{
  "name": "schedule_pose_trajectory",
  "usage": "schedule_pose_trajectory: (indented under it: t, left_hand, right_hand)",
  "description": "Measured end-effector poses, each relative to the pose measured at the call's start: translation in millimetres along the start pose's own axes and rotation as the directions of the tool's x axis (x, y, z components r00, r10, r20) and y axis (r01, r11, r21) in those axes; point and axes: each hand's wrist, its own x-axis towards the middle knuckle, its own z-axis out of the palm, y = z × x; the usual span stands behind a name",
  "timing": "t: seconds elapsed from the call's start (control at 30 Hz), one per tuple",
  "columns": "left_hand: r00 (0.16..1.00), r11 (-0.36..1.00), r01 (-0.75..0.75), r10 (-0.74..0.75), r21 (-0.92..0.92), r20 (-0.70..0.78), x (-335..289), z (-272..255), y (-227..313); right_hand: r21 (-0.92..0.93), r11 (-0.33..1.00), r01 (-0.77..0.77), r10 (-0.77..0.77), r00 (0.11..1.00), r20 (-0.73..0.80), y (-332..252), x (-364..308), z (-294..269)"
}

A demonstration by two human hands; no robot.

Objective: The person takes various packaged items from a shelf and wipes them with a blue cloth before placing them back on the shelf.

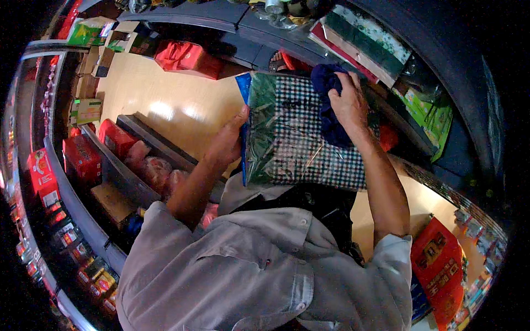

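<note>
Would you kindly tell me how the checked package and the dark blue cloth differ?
The checked package shows a small dark-and-white check beside a green band, while the dark blue cloth looks plain.
The package is flat with fairly straight edges; the cloth is crumpled.
The package covers more area than the bunched cloth.
Both are held: the package by the left hand, the cloth by the right hand.

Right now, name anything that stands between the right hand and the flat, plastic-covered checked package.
A crumpled dark-blue cloth: the right hand holds it on the right part of the flat, plastic-covered checked package, so it lies between the two. Nothing visible stands between the left hand and the package's left edge.
</note>
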Motion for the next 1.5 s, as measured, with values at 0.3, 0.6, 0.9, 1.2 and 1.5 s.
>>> schedule_pose_trajectory:
  t: [0.3,0.6,0.9,1.2,1.5]
  left_hand:
    - [0.97,0.906,-0.217,0.158,0.362,0.185,7.5,-26.3,-5.4]
    - [0.994,0.996,0.066,-0.06,-0.066,0.091,21.0,-25.4,-0.9]
    - [0.996,0.997,0.056,-0.051,-0.062,0.067,25.5,-33.5,-8.2]
    - [1.0,1.0,0.022,-0.022,0.006,0.007,10.8,-2.4,-3.0]
    - [0.995,0.998,-0.007,0.012,0.06,-0.094,19.7,-28.0,-14.3]
  right_hand:
    - [0.439,0.81,0.389,-0.522,0.82,0.237,-86.9,-49.2,34.4]
    - [0.702,0.649,0.292,-0.758,0.328,0.564,-59.9,-112.2,-12.4]
    - [0.084,0.983,0.165,-0.183,0.801,0.569,47.0,-113.8,-95.0]
    - [0.174,0.98,0.092,-0.088,0.996,-0.027,-12.4,-46.1,-20.5]
    - [0.129,0.911,0.391,-0.412,0.856,0.312,-40.4,-34.9,-2.2]
